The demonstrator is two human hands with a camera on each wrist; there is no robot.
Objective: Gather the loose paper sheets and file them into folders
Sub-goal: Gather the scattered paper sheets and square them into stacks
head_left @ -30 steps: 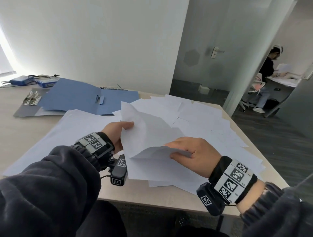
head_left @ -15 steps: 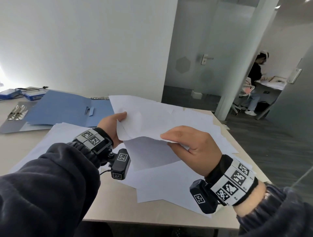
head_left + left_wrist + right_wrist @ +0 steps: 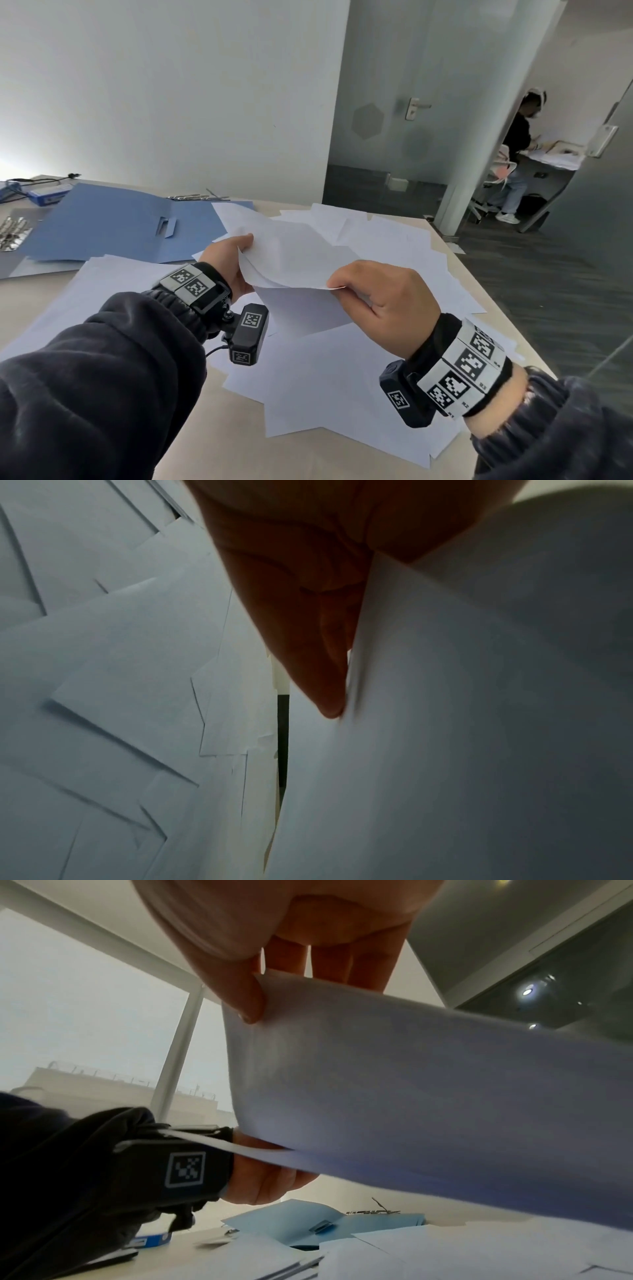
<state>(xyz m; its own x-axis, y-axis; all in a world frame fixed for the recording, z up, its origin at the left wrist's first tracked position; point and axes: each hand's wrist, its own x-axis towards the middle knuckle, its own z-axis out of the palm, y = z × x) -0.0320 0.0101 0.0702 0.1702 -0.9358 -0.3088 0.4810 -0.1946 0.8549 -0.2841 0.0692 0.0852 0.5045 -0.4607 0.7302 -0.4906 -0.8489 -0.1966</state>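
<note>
Both hands hold a small bundle of white sheets [image 3: 291, 260] up above the table. My left hand [image 3: 236, 260] grips the bundle's left edge, thumb on top. My right hand [image 3: 363, 287] pinches its near right corner between thumb and fingers; the right wrist view shows the thumb [image 3: 246, 1001] pressed on the sheets [image 3: 411, 1085]. In the left wrist view a thumb [image 3: 318, 642] lies against the held paper [image 3: 462, 723]. Many loose white sheets [image 3: 342, 383] lie scattered across the table. An open blue folder [image 3: 120, 226] lies flat at the far left.
A grey folder with metal clips [image 3: 13, 229] and blue boxes [image 3: 48, 193] sit at the table's far left corner. The table's right edge [image 3: 534, 349] drops to dark floor. Another person [image 3: 517, 154] stands at a desk beyond a glass partition.
The bundle has been raised and tipped flatter between the hands. My right hand has slid from lying on the sheets to pinching their corner. The camera has tilted up and right.
</note>
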